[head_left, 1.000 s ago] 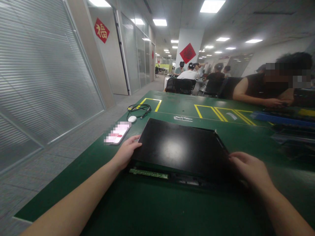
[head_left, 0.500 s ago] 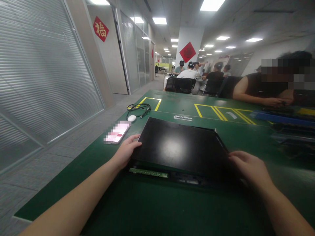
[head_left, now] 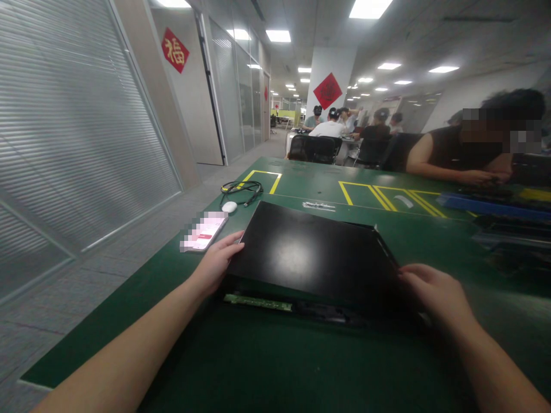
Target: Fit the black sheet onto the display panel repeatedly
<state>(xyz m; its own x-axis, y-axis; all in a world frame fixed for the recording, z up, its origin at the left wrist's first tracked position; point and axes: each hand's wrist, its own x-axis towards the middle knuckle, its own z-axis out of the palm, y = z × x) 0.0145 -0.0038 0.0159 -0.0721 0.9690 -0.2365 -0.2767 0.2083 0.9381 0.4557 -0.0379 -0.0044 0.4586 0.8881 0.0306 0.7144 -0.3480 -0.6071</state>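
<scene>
While the left hand (head_left: 220,259) pinches one side of the black display panel (head_left: 301,246), the right hand (head_left: 438,289) pinches the other. Smartphone (head_left: 209,231) chilling near the table's left edge (head_left: 146,285).

And there was the green counter (head_left: 275,364), running wide and deep, yellow tape outlines (head_left: 346,194) marked across its far half! Up at the left edge, a loop of black cable (head_left: 253,183), then a rounded white mouse (head_left: 229,207), then a lit phone (head_left: 205,230), all in a row! White slivers (head_left: 318,206) lay mid-counter, a pale curved strip (head_left: 403,201) to their right, a blue tray (head_left: 469,204) farther over! Front and centre: the black panel unit (head_left: 301,246), its underside hidden!
</scene>
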